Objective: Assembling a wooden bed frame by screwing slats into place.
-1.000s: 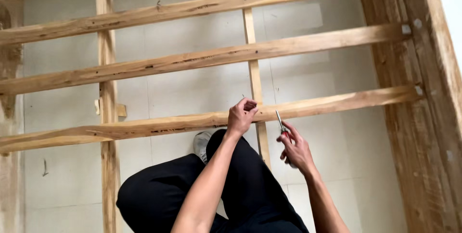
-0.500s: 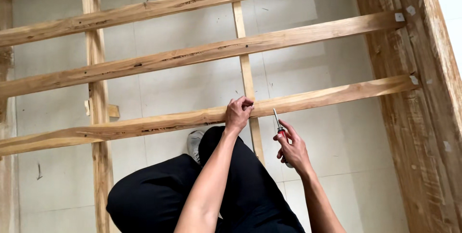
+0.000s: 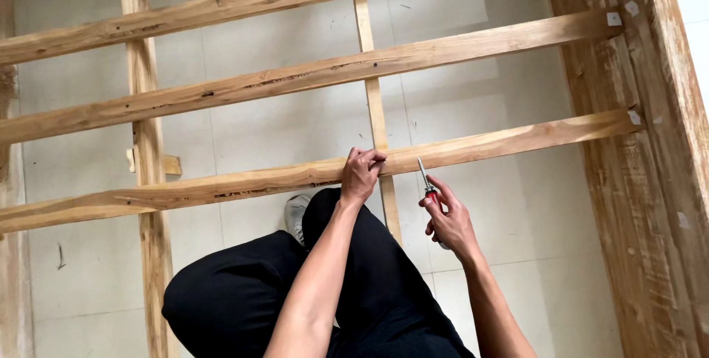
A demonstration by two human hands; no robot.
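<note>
Over black-trousered knees, the right hand [image 3: 448, 219] is wrapped round a red-handled screwdriver [image 3: 427, 185], its tip raised just beneath the nearest wooden slat [image 3: 517, 138], while the left hand [image 3: 360, 174], close beside it, pinches something too small to make out where that slat crosses the thin upright batten [image 3: 375, 107].

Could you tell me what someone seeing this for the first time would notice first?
Probably the two bare arms reaching up from the bottom centre: the left hand pinches the nearest wooden slat where it crosses a thin upright strip, and the right hand holds a screwdriver just beside it. Long slats slanting over a pale tiled floor fill the rest.
</note>
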